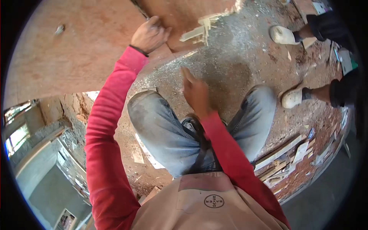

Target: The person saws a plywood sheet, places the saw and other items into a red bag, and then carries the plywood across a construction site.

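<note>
My left hand [151, 35] is closed in a fist at a dark seam in the reddish-brown plywood [76, 50], knuckles upward; what is inside the fist is hidden. The plywood fills the upper left, and its far right edge is broken into pale splinters [199, 32]. Below and right of that edge, my right hand [196, 94] is raised over the floor between my knees, blurred by motion. A narrow tan shape, like a stretched finger or a small stick, points up from it; I cannot tell which.
Another person's shoes [283, 35] and dark trouser legs are at the right. The dirt floor [230, 50] is strewn with dust and chips. Wood strips [280, 153] lie in debris at the lower right. A wall with window openings [17, 140] stands at the left.
</note>
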`<state>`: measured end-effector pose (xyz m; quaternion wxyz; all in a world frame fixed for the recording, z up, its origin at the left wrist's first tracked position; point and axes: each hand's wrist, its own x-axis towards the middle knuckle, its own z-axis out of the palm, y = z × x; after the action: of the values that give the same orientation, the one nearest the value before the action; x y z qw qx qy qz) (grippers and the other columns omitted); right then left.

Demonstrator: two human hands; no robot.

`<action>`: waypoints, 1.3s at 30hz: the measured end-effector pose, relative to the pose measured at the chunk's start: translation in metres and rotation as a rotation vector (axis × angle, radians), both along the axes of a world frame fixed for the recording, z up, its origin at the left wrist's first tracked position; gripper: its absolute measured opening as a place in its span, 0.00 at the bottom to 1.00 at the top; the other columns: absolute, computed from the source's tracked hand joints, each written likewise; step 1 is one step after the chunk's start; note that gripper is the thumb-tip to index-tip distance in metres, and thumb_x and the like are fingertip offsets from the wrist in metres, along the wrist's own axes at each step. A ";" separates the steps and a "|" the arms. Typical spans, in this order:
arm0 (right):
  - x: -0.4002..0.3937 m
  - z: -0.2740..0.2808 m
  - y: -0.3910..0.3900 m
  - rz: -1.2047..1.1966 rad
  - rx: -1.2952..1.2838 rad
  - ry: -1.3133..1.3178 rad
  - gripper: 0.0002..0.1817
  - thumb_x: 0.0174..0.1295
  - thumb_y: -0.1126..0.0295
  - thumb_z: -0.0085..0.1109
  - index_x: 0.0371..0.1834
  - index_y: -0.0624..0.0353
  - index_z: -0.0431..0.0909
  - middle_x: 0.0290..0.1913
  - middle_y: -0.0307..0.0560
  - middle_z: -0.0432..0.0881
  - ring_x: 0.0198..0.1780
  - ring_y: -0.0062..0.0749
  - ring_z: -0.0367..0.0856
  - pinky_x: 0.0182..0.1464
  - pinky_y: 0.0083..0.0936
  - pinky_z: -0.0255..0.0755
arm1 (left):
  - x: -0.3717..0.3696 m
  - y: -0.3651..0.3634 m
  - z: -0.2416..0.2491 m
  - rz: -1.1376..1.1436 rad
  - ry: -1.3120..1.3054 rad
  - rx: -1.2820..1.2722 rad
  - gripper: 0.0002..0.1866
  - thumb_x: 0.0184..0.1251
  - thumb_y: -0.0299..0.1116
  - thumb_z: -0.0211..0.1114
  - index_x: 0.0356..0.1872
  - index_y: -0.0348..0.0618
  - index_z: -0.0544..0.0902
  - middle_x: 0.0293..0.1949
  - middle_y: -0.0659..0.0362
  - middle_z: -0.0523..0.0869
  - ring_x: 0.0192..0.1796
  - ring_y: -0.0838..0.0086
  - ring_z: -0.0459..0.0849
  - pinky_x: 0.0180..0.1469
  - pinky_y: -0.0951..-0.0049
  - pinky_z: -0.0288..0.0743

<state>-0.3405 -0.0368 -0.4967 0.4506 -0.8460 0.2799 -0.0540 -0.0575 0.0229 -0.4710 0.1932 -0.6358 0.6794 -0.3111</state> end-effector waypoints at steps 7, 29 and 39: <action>-0.056 0.005 0.020 -0.093 0.133 -0.112 0.22 0.69 0.67 0.54 0.67 0.41 0.73 0.37 0.62 0.82 0.33 0.64 0.81 0.34 0.53 0.75 | -0.005 -0.003 0.004 -0.006 0.016 -0.125 0.08 0.63 0.35 0.61 0.25 0.55 0.86 0.13 0.65 0.75 0.25 0.74 0.77 0.50 0.72 0.69; -0.023 -0.020 -0.024 0.020 0.024 -0.008 0.20 0.67 0.64 0.56 0.63 0.43 0.78 0.32 0.61 0.83 0.33 0.61 0.83 0.37 0.50 0.77 | -0.032 -0.001 0.006 -0.021 0.102 -0.121 0.20 0.66 0.38 0.62 0.12 0.51 0.79 0.13 0.63 0.75 0.27 0.74 0.77 0.49 0.75 0.68; 0.027 -0.010 -0.123 0.305 0.134 0.022 0.22 0.65 0.66 0.55 0.60 0.65 0.77 0.41 0.67 0.85 0.42 0.53 0.86 0.49 0.36 0.77 | -0.016 -0.031 0.004 0.095 0.033 -0.093 0.07 0.63 0.37 0.62 0.30 0.53 0.88 0.14 0.66 0.77 0.25 0.76 0.77 0.46 0.74 0.69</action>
<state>-0.3138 -0.1595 -0.5066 0.5059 -0.8473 0.1562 0.0430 -0.0739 -0.0084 -0.4670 0.1668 -0.6808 0.6363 -0.3223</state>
